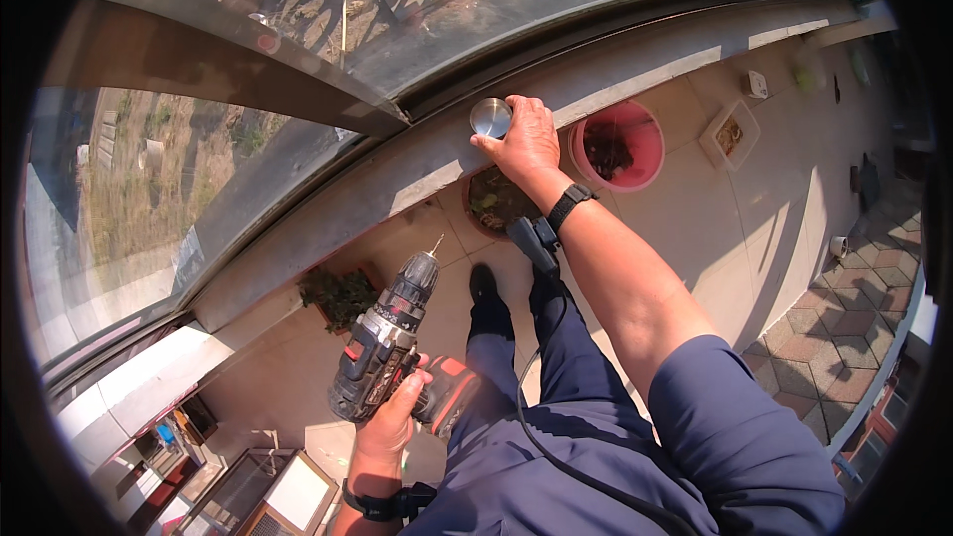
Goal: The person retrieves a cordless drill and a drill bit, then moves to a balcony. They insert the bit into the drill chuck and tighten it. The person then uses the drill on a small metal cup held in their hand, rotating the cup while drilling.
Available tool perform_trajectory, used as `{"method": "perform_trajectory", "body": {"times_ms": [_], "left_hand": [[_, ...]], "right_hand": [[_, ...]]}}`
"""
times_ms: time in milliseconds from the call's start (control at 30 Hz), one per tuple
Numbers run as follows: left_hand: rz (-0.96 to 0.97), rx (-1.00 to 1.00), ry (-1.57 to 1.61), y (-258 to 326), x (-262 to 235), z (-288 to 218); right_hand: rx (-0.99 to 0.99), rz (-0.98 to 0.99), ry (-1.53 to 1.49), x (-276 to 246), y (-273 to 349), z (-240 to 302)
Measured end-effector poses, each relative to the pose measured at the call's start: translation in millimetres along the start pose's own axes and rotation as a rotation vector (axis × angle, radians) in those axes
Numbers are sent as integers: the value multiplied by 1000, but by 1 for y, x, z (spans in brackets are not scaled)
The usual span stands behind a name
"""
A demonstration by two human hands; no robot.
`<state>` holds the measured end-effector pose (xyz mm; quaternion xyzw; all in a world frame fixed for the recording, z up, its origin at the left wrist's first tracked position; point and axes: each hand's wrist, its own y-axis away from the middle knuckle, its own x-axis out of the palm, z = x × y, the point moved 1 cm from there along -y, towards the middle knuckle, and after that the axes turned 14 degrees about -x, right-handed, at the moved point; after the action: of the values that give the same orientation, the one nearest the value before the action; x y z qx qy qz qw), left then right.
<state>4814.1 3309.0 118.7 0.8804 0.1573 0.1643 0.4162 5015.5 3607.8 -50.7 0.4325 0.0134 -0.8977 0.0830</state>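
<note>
My left hand [395, 419] is closed round the handle of a black and red cordless drill [385, 339], held in front of my left side. A thin drill bit [437, 244] sticks out of its chuck and points away from me, touching nothing. On the window ledge, my right hand [529, 139] grips a small round metal cup [490, 117] between thumb and fingers. Its open top faces up and its inside looks shiny. Whether anything lies in the cup I cannot tell.
The grey ledge [437, 175] runs below framed window glass [199, 179]. On the tiled floor stand a pink bucket [650, 139] with dark contents, a white tray [717, 144], a round plant pot [471, 206] and a leafy potted plant [340, 298]. A black cable [523, 407] hangs along my body.
</note>
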Motion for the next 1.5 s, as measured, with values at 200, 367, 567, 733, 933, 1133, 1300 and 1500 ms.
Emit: {"method": "perform_trajectory", "body": {"times_ms": [200, 367, 567, 733, 933, 1133, 1300, 1500], "left_hand": [[-25, -48, -4, 6, -3, -11], [31, 20, -25, 18, -1, -31], [144, 75, -104, 35, 12, -61], [243, 138, -155, 51, 26, -75], [350, 154, -259, 61, 31, -85], [411, 321, -483, 67, 40, -91], [446, 393, -662, 70, 43, -94], [320, 536, -918, 71, 48, -90]], "right_hand": [[102, 64, -857, -16, 18, -10], [227, 228, -1792, -73, 79, 8], [108, 333, -2085, -125, 124, 33], [44, 311, -2116, -150, 147, 47], [34, 238, -2137, -166, 167, 55], [-58, 212, -2113, -176, 174, 54], [-73, 184, -2095, -182, 178, 53], [-20, 168, -2111, -182, 181, 50]]}}
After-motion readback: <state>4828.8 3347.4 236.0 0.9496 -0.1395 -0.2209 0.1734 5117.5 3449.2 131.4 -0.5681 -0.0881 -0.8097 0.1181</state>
